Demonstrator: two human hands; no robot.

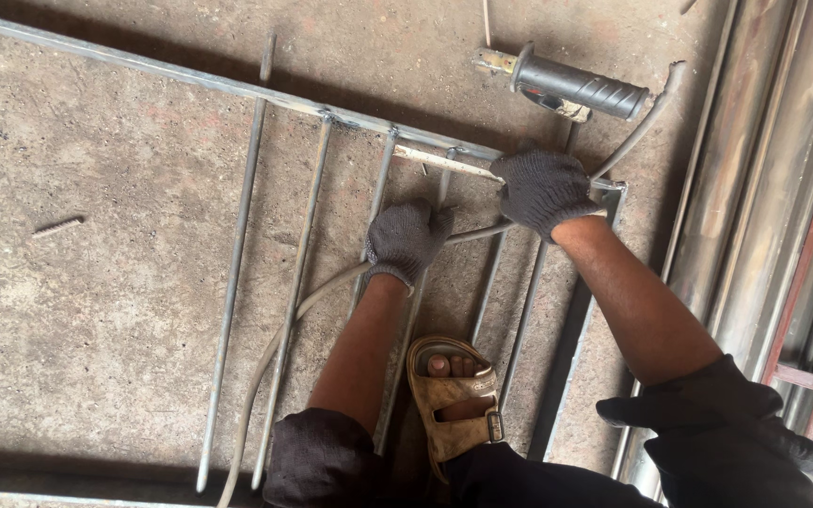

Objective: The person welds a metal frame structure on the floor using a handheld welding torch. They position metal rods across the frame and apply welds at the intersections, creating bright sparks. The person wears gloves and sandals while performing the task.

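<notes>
A bare concrete floor [96,282] is filling most of the view, and a steel frame [237,87] is lying flat on it, its long top rail running from the far left down toward the right, with thin round bars [230,292] reaching from that rail toward the near edge. Along the right side, large metal pipes [755,188] are lying stacked beside the frame. A pale hose or cable [275,348] is curving from the near left up across the bars and on toward the far right. The person's sandalled foot [454,400] is standing between two bars near the bottom. The gloved left hand [406,240] is resting closed over one of the bars (just where the cable is passing under it), while the gloved right hand [543,191] is gripping a slim pale rod [444,163] that is touching the top rail; the two hands are sitting close together but apart. Beyond the right hand, a black ribbed tool handle [581,87] is lying on the floor, and a small screw [56,226] is lying well apart at the left.
</notes>
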